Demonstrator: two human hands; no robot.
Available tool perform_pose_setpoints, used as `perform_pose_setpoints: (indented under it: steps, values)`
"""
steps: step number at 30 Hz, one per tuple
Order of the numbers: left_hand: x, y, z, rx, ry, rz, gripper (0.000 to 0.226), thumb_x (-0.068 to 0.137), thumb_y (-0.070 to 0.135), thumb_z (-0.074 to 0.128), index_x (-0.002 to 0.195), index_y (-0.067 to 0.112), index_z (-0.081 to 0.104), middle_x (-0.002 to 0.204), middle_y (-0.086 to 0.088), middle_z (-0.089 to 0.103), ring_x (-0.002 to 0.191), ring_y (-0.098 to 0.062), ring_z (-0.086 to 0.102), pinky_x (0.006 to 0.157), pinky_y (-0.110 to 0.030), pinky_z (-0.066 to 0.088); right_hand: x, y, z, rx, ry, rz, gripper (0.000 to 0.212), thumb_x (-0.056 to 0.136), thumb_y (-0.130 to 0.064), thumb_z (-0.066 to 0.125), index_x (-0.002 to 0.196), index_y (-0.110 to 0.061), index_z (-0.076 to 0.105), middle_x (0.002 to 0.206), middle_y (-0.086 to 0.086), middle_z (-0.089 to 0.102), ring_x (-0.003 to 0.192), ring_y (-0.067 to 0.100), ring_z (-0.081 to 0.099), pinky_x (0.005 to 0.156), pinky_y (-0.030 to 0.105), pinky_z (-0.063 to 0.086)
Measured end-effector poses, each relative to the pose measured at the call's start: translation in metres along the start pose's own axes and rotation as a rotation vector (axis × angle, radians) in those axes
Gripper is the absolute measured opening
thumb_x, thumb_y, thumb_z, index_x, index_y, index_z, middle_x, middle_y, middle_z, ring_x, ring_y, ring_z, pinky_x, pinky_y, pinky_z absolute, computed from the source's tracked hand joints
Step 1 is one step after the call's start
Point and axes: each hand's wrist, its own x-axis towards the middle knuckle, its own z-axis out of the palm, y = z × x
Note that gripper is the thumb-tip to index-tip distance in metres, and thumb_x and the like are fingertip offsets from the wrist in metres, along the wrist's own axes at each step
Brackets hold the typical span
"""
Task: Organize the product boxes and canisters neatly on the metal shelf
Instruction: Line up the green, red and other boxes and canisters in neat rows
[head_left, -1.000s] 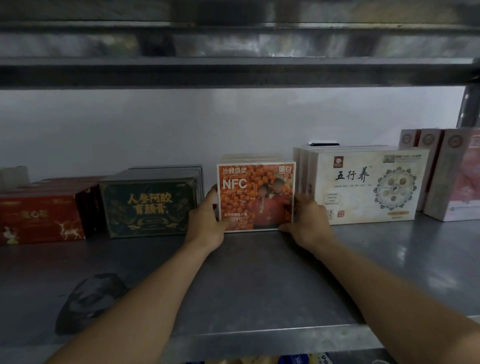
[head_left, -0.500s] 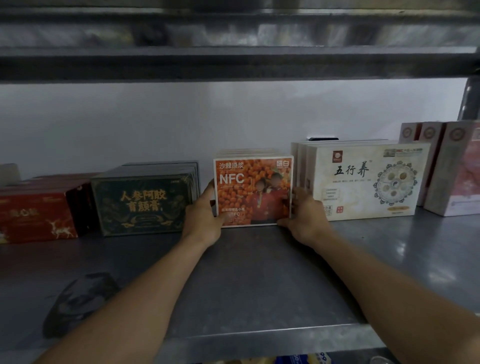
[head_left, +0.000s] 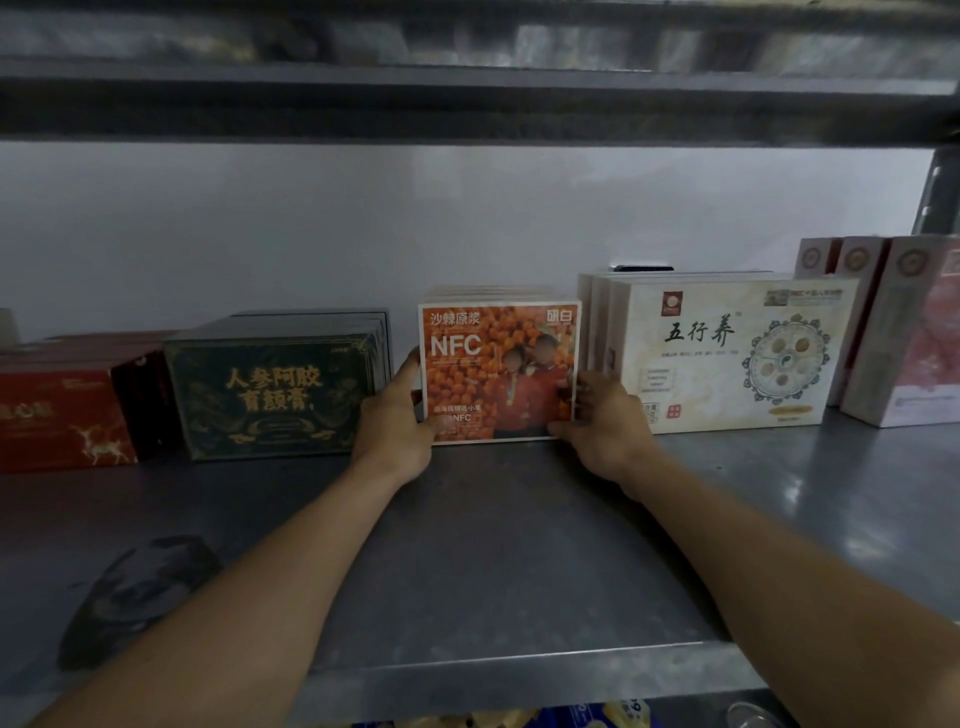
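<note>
Box (head_left: 498, 364), orange NFC, upright on metal shelf (head_left: 519, 551); left hand (head_left: 395, 426), right hand (head_left: 605, 423) grip its side edges.

A single head-worn camera is looking forward and a little downward into one bay of the metal shelf (head_left: 493, 571). It is sitting close, so both forearms (head_left: 260, 597) are reaching in from the bottom corners of the frame. It is facing the back wall (head_left: 363, 223) almost squarely, with the upper shelf (head_left: 467, 104) running across the top of the picture and the shelf's front lip crossing near the bottom. The wide lens is bending these long edges toward the sides. The orange box (head_left: 498, 371), which the left hand (head_left: 392, 431) and right hand (head_left: 605, 431) are gripping by its sides, is sitting at the centre of the view.
</note>
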Motion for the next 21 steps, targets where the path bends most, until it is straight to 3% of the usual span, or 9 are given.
perform_pose_setpoints:
  steps: [8, 16, 21]
  values:
    - [-0.0005, -0.0004, -0.0012, -0.02, 0.002, -0.002, 0.073, 0.084, 0.001, 0.07, 0.143, 0.033, 0.04, 0.128, 0.003, 0.061, 0.119, -0.013, 0.057, 0.1, -0.032, 0.047, -0.0007, -0.0005, 0.0, 0.013, -0.052, -0.007, 0.052, 0.082, -0.008, 0.077, 0.129, -0.015, 0.056, 0.125, 0.004, 0.065, 0.117, 0.024, 0.06, 0.105, 0.04, 0.048]
    - [0.0014, -0.0041, -0.0001, 0.005, 0.021, -0.014, 0.07, 0.086, 0.004, 0.07, 0.142, 0.033, 0.041, 0.124, 0.001, 0.062, 0.113, -0.015, 0.058, 0.099, -0.033, 0.049, 0.0012, 0.0006, 0.0014, 0.012, -0.069, -0.022, 0.055, 0.08, -0.009, 0.079, 0.129, -0.015, 0.055, 0.124, 0.004, 0.066, 0.116, 0.024, 0.061, 0.105, 0.042, 0.048]
    - [0.0027, -0.0074, 0.0012, 0.028, 0.03, -0.02, 0.07, 0.085, 0.007, 0.072, 0.14, 0.036, 0.042, 0.124, 0.001, 0.061, 0.119, -0.019, 0.055, 0.103, -0.042, 0.047, 0.0006, -0.0001, 0.0006, 0.008, -0.077, -0.018, 0.052, 0.083, -0.009, 0.076, 0.13, -0.015, 0.055, 0.126, 0.005, 0.065, 0.118, 0.024, 0.06, 0.106, 0.04, 0.046]
